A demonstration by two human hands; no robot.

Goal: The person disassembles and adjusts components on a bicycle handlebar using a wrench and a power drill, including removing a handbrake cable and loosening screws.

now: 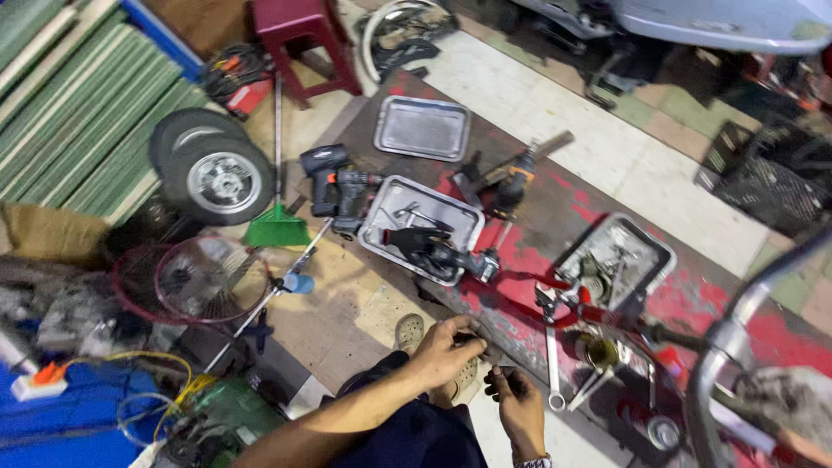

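Both hands are low over the floor, close together at the near edge of the dark red-stained mat (555, 217). The left hand (445, 351) is curled, fingers bent round a small dark part (482, 347) that I can barely make out; the right hand (518, 400) sits just beside it, fingertips pinched on a small dark piece (505, 373) of its own. What either bit is, I cannot tell from here. A sandalled foot (410, 330) shows just left of the left hand.

Just right of the hands, two spanners (552, 364) lie on the mat's near edge, beside a round tin (601, 352). Beyond them a metal tray full of small parts (657, 245) sits toward the mat's right side. Straight ahead of the hands is a second metal tray (378, 227) with a dark power tool (438, 250) lying across it. A cordless drill (334, 184) lies at the mat's left edge, another drill (511, 186) lies near the middle, and an empty tray (423, 127) sits at the far edge.

Off the mat to the left are a green broom (276, 227), two small wheels (217, 178), a wire fan guard (195, 277) and a red stool (303, 39) farther back.
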